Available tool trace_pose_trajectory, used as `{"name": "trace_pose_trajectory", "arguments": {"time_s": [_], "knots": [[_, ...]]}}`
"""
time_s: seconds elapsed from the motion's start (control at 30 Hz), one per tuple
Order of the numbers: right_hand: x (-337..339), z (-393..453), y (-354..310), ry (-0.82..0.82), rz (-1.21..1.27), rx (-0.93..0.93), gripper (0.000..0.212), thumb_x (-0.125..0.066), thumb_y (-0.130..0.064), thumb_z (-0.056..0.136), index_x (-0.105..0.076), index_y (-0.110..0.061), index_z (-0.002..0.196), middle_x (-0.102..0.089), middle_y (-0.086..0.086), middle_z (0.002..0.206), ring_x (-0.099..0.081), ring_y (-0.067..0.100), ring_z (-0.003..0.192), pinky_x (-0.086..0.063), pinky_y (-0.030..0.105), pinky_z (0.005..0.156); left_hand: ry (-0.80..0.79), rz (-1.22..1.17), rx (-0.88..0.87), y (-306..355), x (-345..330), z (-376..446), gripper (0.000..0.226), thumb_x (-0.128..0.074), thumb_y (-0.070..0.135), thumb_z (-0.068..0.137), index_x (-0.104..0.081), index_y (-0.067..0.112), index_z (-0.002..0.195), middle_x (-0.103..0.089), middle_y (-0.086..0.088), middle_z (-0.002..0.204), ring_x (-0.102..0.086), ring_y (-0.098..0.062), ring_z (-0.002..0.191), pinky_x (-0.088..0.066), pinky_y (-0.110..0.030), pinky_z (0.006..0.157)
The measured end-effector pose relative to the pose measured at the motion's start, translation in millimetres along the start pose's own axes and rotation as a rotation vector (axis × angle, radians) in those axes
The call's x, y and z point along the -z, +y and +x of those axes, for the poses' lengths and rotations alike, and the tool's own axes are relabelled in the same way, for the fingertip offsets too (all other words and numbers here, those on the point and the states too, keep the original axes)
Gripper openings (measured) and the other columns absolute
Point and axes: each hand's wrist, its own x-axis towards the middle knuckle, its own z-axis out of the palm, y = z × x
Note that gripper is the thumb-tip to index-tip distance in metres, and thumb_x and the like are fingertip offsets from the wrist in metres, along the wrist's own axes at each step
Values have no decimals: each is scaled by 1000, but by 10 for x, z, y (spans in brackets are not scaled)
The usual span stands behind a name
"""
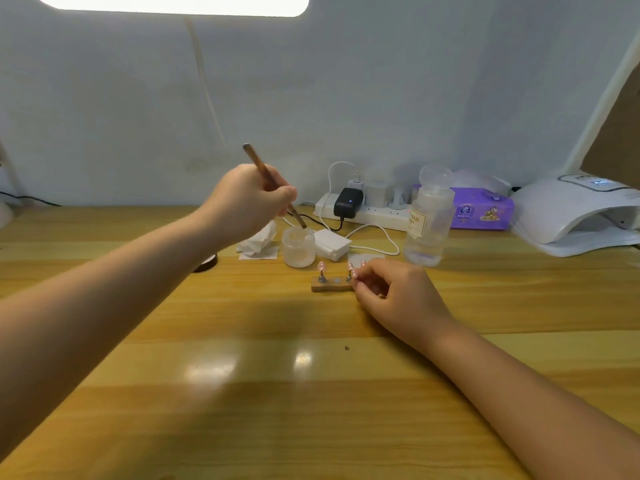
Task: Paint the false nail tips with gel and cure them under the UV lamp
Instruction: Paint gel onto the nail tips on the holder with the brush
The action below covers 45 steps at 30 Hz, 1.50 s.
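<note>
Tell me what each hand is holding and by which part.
The left hand grips the brush mid-handle, its tip in the frosted jar. The right hand's fingers pinch the wooden nail stand at its right end.

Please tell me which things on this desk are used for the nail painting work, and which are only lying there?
In use: brush in left hand, frosted jar, nail tips on wooden stand, right hand, UV lamp.

Lying about: tissue pack, power strip, crumpled tissue, clear bottle.
</note>
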Motion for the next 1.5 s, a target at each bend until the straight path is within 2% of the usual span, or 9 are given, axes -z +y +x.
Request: {"name": "trace_pose_trajectory", "arguments": {"time_s": [0.17, 0.47, 0.63, 0.73, 0.97, 1.1, 1.27, 1.4, 1.5], "knots": [[-10, -1, -13, -11, -10, 25, 7, -65, -16, 84, -69, -21, 86, -60, -11, 71, -54, 8, 68, -46, 27, 63, -71, 152, 63, -10, -124, 180, 18, -54, 24, 97, -67, 12, 90, -66, -1, 80, -58, -9, 71, -40, -21, 59], [-6, 9, -26, -33, -6, 31, 8, -63, -17, 85, -69, -20, 90, -62, -9, 75, -57, 10, 71, -49, 33, 66, -123, 231, 135, -108, -273, 284, 22, -54, 25, 97, -69, 10, 91, -69, -4, 83, -63, -15, 78, -48, -25, 67], [-4, 3, -29, -43, 3, 18, 9, -63, -17, 86, -69, -20, 91, -63, -9, 78, -57, 10, 73, -50, 35, 69, -198, 294, 152, -129, -317, 300, 25, -56, 25, 97, -63, 17, 74, -68, 0, 78, -58, -10, 70, -40, -22, 56], [-3, 3, -34, -44, 3, 19, 9, -63, -17, 85, -69, -19, 90, -64, -8, 78, -57, 11, 73, -50, 35, 69, -212, 313, 163, -126, -317, 310, 27, -56, 25, 96, -63, 18, 72, -67, 1, 77, -58, -11, 69, -40, -23, 57], [3, 5, -39, -52, -8, 27, 9, -62, -17, 86, -69, -19, 91, -64, -6, 77, -57, 12, 73, -49, 37, 68, -36, 196, 102, -93, -222, 254, 24, -53, 23, 95, -70, 11, 84, -70, -1, 79, -62, -15, 71, -45, -26, 58], [3, 2, -45, -48, -8, 28, 9, -62, -18, 86, -69, -20, 91, -63, -7, 76, -57, 11, 72, -49, 36, 67, 58, 217, 87, -103, -201, 190, 28, -48, 22, 95, -68, 5, 86, -71, -12, 84, -66, -28, 84, -55, -44, 76], [1, 3, -48, -45, -4, 23, 8, -63, -17, 85, -68, -21, 90, -62, -10, 75, -56, 10, 71, -50, 35, 67, 17, 257, 117, -119, -267, 152, 27, -48, 22, 97, -68, 7, 87, -71, -10, 87, -65, -25, 85, -48, -31, 65], [5, 3, -50, -54, -2, 17, 10, -62, -18, 86, -69, -21, 91, -62, -12, 77, -57, 9, 71, -50, 35, 68, 88, 240, 116, -121, -262, 137, 29, -45, 22, 98, -66, 3, 91, -70, -16, 90, -64, -32, 89, -55, -47, 80], [4, 2, -55, -64, -8, 11, 10, -62, -19, 86, -69, -21, 92, -61, -13, 77, -57, 8, 72, -50, 35, 68, 145, 233, 93, -112, -258, 111, 29, -46, 22, 97, -66, 2, 92, -70, -17, 90, -64, -33, 88, -54, -52, 79]]}}
